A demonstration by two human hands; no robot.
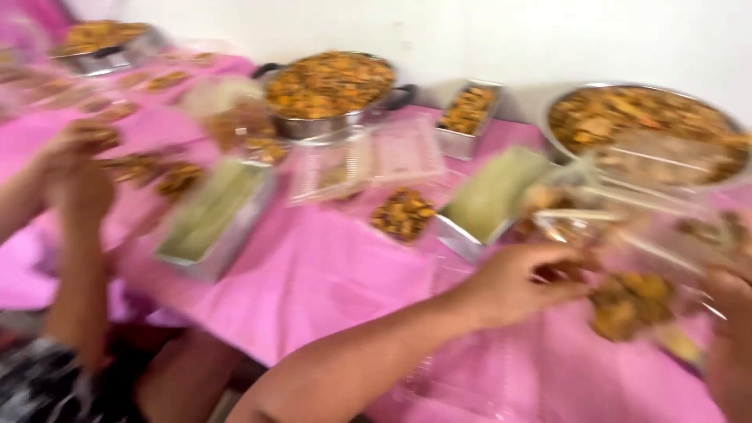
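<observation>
The left hand (521, 280) pinches the clear food box (634, 301), at its 3 o'clock. The right hand (732, 329) grips its far edge.

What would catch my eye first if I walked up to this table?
Probably the pink tablecloth, covering the whole table. Next, the big metal pots heaped with orange-brown food: one pot at the back centre, a wider one at the right. In front, the person's left hand and right hand hold a clear plastic container of that food.
</observation>
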